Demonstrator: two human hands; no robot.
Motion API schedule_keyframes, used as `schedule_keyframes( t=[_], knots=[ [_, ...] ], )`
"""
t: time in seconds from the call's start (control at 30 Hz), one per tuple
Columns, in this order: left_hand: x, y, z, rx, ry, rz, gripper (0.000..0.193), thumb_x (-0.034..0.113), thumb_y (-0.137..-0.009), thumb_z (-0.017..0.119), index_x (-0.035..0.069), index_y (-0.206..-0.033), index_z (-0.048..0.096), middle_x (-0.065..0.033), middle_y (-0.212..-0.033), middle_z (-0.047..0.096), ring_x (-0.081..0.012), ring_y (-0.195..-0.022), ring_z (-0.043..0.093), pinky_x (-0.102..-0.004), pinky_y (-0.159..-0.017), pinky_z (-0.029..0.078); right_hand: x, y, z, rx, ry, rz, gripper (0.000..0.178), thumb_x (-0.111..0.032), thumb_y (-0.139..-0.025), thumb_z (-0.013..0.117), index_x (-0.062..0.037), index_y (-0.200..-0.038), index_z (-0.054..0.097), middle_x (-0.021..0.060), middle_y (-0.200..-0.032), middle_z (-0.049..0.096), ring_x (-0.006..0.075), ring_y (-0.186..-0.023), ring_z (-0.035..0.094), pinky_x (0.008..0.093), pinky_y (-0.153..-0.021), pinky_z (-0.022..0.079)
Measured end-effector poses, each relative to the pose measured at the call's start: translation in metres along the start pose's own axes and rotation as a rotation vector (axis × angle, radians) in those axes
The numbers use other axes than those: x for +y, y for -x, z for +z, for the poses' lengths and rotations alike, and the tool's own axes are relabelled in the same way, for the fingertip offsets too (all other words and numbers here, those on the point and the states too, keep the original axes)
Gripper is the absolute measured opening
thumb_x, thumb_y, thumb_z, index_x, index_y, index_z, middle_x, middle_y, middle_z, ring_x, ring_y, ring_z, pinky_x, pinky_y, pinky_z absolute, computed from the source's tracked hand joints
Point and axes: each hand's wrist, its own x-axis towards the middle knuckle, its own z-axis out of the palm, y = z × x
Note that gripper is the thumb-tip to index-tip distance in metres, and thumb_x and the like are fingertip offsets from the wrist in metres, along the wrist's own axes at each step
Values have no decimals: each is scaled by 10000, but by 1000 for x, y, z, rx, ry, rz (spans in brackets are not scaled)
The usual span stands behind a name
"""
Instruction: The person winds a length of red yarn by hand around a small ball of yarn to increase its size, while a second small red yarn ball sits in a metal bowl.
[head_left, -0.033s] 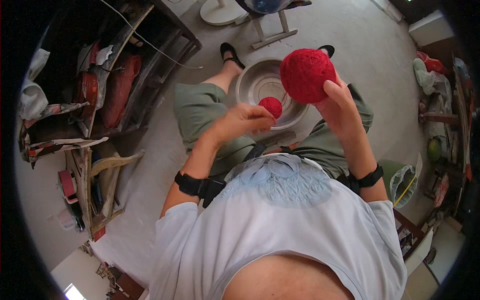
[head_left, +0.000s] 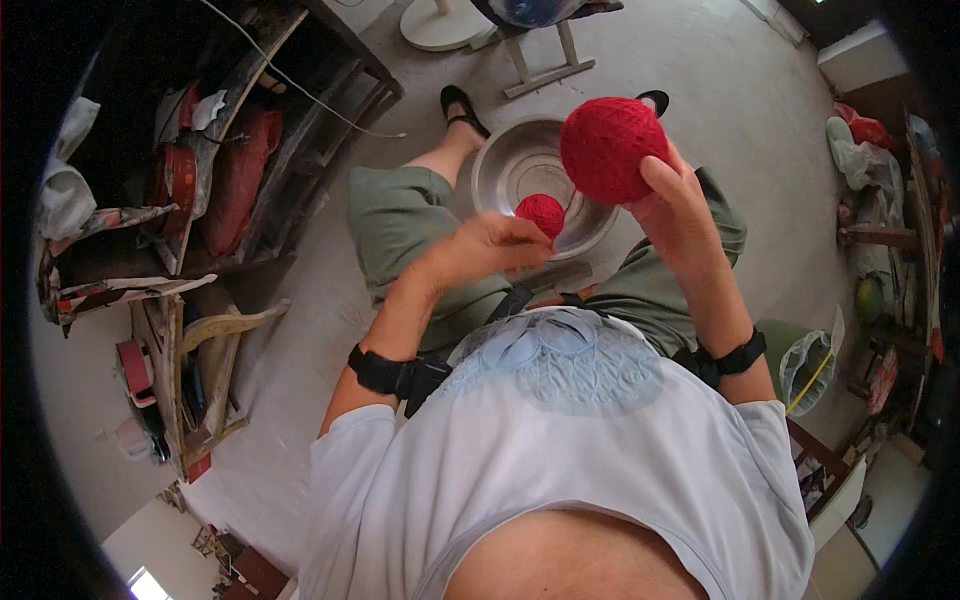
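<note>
A large ball of red yarn (head_left: 608, 148) is gripped in my right hand (head_left: 680, 205), raised over the right side of a metal basin (head_left: 480, 185). The thumb lies on its near side; the other fingers are mostly hidden behind it. A smaller ball of red yarn (head_left: 540, 214) shows above the basin's left part. My left hand (head_left: 490, 245) is at its lower edge, palm down, fingers curled and pressed together, a little blurred. Whether those fingers hold the small ball or a strand cannot be made out.
The basin stands on the grey floor (head_left: 760, 110) between my feet. Cluttered wooden shelving (head_left: 250, 130) is at left, with a loose white cable (head_left: 330, 112). At right are a lined green bin (head_left: 800, 365) and piled bags (head_left: 880, 165). A wooden stand (head_left: 550, 72) lies ahead.
My left hand has shifted very slightly beside the small ball, and the large ball has turned a little in my right hand. Everything else looks the same.
</note>
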Motion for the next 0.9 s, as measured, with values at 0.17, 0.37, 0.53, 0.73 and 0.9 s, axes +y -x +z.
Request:
schedule_keyframes(
  t=[0.17, 0.37, 0.53, 0.73, 0.9],
  knots=[
    [49, 16, 6, -200, -195, 190, 143, 87, -887, 696, -1, -1000, 689, -11, -846, 661, -72, -772, 591, -221, -669, 467, 25, -2, -5, 74, 447, -91, 688, -228, -804, 785, 5, -1332, 411, 121, -1221, 565, 209, -1127, 581, 341, -992, 453],
    [80, 10, -17, -70, -130, 348, 90, 79, -885, 689, 7, -939, 692, 6, -832, 636, -55, -769, 573, -211, -679, 459, 20, 15, 4, -134, 413, 144, 628, -277, -806, 791, -25, -1311, 517, 75, -1210, 589, 169, -1095, 579, 301, -978, 448],
    [54, -4, -26, 3, -5, 375, 78, 94, -906, 674, 31, -940, 702, 13, -827, 653, -62, -763, 599, -202, -685, 476, 6, 20, 3, -299, 371, 373, 816, -408, -763, 781, 10, -1378, 445, 107, -1305, 556, 188, -1197, 547, 329, -1038, 416],
    [-1, -8, -20, 99, 28, 179, 155, 181, -951, 629, 57, -993, 710, 13, -830, 684, -62, -755, 612, -226, -682, 497, -7, 23, -5, -277, -28, 194, 799, -365, -816, 731, 13, -1421, 372, 127, -1323, 535, 234, -1221, 534, 353, -1054, 407],
    [9, 7, -2, -102, -19, -67, 168, 140, -915, 676, 5, -1012, 698, -16, -868, 693, -76, -785, 623, -228, -681, 487, -4, 2, -2, 31, 114, -58, 707, -290, -807, 753, 2, -1345, 399, 125, -1266, 544, 229, -1176, 553, 348, -1026, 430]
  ],
)
